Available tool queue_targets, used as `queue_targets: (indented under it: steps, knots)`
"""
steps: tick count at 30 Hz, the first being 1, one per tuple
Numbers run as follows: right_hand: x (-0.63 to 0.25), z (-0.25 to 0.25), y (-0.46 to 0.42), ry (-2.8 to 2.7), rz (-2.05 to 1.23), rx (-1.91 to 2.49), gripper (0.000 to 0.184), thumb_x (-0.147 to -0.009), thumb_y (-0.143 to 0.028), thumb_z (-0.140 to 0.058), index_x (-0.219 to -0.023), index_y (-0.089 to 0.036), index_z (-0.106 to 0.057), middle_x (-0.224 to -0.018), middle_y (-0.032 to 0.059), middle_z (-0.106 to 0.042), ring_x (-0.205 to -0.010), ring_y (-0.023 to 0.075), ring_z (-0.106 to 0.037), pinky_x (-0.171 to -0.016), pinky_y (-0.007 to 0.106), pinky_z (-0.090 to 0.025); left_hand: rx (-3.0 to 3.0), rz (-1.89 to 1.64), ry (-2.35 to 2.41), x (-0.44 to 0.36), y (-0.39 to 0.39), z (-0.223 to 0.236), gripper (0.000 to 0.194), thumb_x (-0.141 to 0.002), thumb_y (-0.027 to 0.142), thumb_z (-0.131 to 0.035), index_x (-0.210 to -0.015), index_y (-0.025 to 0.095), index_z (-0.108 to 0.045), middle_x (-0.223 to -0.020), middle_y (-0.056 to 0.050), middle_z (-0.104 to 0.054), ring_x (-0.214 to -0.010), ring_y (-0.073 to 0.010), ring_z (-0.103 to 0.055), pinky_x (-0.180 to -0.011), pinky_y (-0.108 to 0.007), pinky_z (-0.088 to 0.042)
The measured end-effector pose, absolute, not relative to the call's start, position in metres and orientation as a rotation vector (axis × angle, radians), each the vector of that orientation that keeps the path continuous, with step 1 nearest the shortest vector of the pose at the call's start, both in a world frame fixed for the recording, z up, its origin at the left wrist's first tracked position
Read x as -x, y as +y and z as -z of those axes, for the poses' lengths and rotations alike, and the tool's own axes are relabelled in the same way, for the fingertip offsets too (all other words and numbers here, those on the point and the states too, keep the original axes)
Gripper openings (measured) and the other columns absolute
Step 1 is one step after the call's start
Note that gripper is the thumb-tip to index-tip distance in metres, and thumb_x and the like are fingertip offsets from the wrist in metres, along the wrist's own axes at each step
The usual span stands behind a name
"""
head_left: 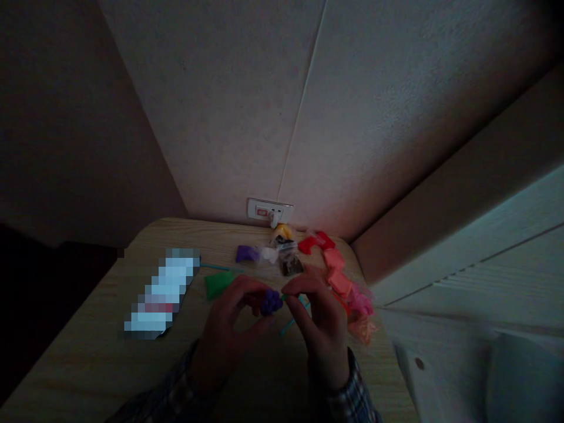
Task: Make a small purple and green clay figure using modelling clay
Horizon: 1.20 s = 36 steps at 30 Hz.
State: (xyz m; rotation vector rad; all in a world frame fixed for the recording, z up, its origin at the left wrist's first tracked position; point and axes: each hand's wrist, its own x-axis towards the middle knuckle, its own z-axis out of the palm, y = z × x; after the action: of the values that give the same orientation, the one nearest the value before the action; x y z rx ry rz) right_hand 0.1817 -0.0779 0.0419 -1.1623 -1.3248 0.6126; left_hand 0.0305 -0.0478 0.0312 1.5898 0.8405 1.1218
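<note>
Between my hands is a purple cluster of small clay balls (271,302), shaped like a bunch of grapes. My left hand (233,320) curls round its left side, thumb below and fingers above. My right hand (319,323) pinches a small green clay piece (283,298) at the cluster's right end. Whether the green piece is fixed to the cluster, I cannot tell. Beneath my right hand lies a thin teal stick (288,326), partly hidden. A green clay packet (218,284) rests just beyond my left hand.
A lit phone (163,296), its screen blurred, lies on the wooden table (88,352) at left. Behind my hands are a purple packet (247,253), a dark packet (291,265) and red packets (315,242). Pink packets (361,299) line the right. A wall socket (269,210) holds a plug.
</note>
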Motion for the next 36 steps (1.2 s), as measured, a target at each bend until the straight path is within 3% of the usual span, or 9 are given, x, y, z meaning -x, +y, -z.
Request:
queue_targets:
  steps: [27,36]
  knots:
    - [-0.1838,-0.0381,-0.0806,-1.326,-0.726,1.052,0.012,-0.085,-0.013,-0.059,-0.087,-0.024,-0.062,-0.083,-0.0007,-0.061,-0.082,0.0143,-0.056,-0.073,0.027,-0.044,-1.664,-1.081,0.783,-0.028,-0.0489,-0.0292,0.034,-0.077,0.007,-0.062,-0.101,0.029,-0.058,-0.092,0.002,-0.055,-0.08,-0.0124,-0.054,-0.07,-0.022,-0.047]
    - [-0.1864,-0.0388,-0.0806,-1.369,-0.743,1.032,0.013,-0.086,-0.012,-0.058,-0.088,-0.024,-0.062,-0.084,-0.0004,-0.061,-0.082,0.0142,-0.056,-0.073,0.027,-0.044,-1.673,-1.083,0.812,-0.0278,-0.0489,-0.0276,0.031,-0.076,0.007,-0.062,-0.099,0.027,-0.058,-0.091,0.002,-0.055,-0.08,-0.0131,-0.054,-0.07,-0.024,-0.047]
